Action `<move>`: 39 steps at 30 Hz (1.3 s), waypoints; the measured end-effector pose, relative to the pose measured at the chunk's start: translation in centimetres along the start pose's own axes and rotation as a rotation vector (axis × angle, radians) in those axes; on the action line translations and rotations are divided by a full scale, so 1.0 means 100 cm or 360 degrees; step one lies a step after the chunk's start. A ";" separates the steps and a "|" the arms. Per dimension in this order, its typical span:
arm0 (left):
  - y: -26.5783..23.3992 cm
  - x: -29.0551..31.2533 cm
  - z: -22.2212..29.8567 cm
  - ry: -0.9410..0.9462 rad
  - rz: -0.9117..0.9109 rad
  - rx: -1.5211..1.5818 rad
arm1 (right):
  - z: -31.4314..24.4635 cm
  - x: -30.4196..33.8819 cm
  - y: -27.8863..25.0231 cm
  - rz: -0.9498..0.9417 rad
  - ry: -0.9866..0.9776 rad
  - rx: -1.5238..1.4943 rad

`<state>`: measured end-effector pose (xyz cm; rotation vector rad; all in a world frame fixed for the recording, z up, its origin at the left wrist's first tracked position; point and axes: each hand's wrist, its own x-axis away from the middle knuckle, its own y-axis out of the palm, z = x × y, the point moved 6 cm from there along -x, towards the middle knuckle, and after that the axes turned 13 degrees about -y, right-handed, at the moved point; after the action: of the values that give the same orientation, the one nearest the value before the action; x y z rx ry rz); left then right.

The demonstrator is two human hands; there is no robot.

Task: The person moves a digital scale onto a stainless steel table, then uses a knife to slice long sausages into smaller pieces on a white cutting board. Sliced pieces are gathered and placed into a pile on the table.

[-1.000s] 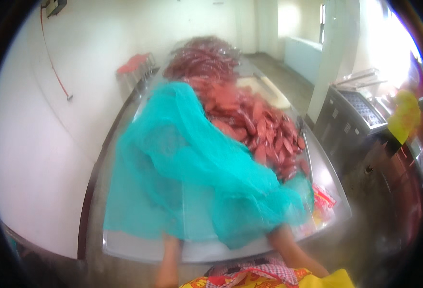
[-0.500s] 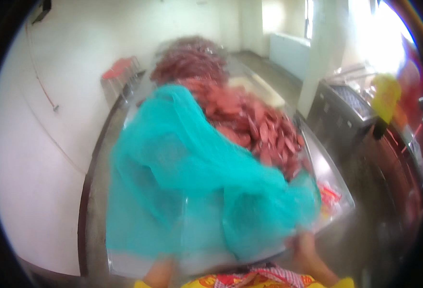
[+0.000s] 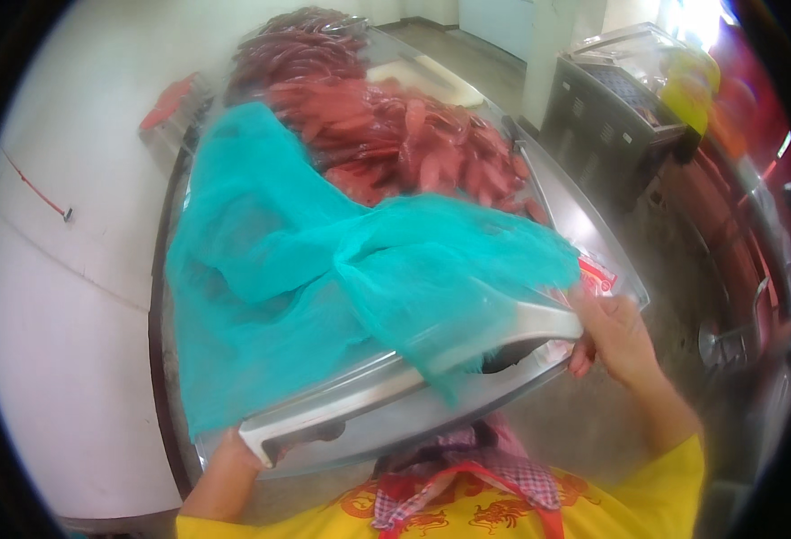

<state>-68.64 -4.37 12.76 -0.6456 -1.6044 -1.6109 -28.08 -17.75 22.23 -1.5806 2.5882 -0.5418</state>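
A turquoise mesh net (image 3: 270, 278) lies in folds over the near part of the metal table. Across its front edge runs a long pale grey-white frame-like piece (image 3: 351, 400) with flared ends and cut-outs; its exact kind is unclear. My right hand (image 3: 618, 332) is closed round the right end, fingers curled beneath. At the left end my left hand (image 3: 241, 454) grips it, with its fingers mostly hidden. Part of the net drapes over the piece near its right half. Beyond the net is a large heap of glossy reddish sausage-like pieces (image 3: 413, 144).
The metal table (image 3: 584, 207) reaches far ahead beside a white wall on the left. A pale board (image 3: 431, 81) lies past the heap. A red-and-white packet (image 3: 597, 272) sits by my right hand. Right of the table are a dark metal cabinet (image 3: 611, 126) and a red stool-like seat (image 3: 169, 101) stands left.
The pale frame-like piece has come into sight between my hands at the near edge. The net's right part has shifted, and the view has tilted downward.
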 end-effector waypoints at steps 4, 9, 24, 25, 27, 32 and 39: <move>0.010 0.034 -0.007 0.0161 -0.0101 0.0009 | -0.016 -0.024 -0.008 -0.0086 -0.0122 0.0096; 0.027 0.042 0.026 0.0224 -0.0379 0.0378 | -0.037 -0.070 0.004 -0.0078 -0.0332 0.0027; 0.025 0.034 0.044 0.0401 -0.0141 -0.0044 | 0.031 -0.100 0.049 -0.0843 0.0717 -0.0883; 0.025 0.034 0.041 0.0411 -0.0154 -0.0055 | 0.030 -0.099 0.053 -0.0915 0.0743 -0.0924; 0.028 0.037 0.037 0.0495 -0.0228 -0.0167 | 0.027 -0.098 0.055 -0.0949 0.0750 -0.0977; 0.025 0.037 0.009 0.0306 -0.0185 0.0058 | 0.025 -0.070 0.061 -0.0935 0.0785 -0.1070; 0.002 0.029 -0.048 0.0798 0.0593 -0.0075 | 0.061 -0.020 0.049 -0.0301 0.0990 -0.1115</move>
<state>-69.41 -9.51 14.81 -0.4793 -1.0165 -1.3931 -29.95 -15.59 14.69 -2.1461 3.3655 -0.1282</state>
